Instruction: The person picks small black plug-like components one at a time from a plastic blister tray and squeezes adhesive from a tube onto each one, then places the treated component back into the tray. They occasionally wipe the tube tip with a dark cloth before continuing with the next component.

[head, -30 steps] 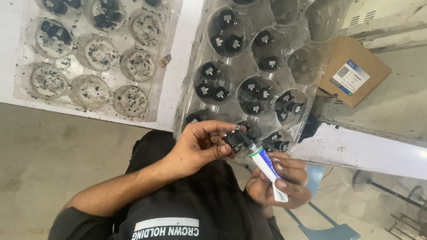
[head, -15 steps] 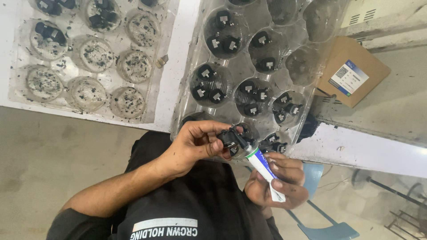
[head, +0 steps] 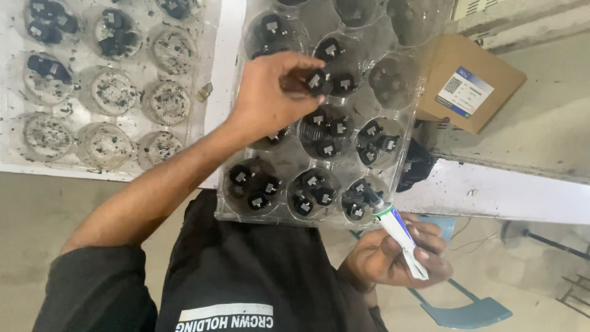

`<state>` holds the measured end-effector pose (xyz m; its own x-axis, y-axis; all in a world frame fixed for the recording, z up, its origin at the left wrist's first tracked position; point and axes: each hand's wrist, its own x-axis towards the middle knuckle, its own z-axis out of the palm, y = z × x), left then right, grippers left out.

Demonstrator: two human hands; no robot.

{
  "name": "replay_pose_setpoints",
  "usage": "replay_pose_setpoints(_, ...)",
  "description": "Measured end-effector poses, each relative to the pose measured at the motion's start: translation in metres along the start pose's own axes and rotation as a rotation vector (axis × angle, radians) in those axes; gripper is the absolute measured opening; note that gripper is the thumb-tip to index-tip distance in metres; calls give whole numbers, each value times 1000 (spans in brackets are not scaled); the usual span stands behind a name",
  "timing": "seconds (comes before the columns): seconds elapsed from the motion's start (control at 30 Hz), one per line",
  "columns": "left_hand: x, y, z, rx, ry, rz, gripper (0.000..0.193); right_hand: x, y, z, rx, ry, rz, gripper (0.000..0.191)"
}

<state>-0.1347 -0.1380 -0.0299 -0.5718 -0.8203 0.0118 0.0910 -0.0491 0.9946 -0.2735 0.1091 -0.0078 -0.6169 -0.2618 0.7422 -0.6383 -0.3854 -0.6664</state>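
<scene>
Glossy clear plastic tray [head: 246, 206], matt cardboard box [head: 491, 80]

Access: clear plastic cup tray [head: 246, 212], near edge

Upper cups [head: 356, 12] open from above; lower cups crowded with black parts [head: 319, 197]; cardboard box [head: 485, 67] blocks the right side; second tray [head: 18, 160] flanks left.
</scene>
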Motion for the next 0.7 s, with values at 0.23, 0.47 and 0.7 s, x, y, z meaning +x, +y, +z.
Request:
replay_pose_setpoints(0.23, 78, -16, 44, 879, 147, 404, 38, 3, 6, -23, 27, -31, 60, 34)
replay_pose_setpoints(0.47, 103, -45, 78, 1227, 99, 288, 43, 12, 15, -37, 55, -52, 101, 32)
replay_pose_setpoints(0.7, 116, -51, 82, 1341, -13, 84, 46, 24, 25, -46, 65, -66, 86, 31)
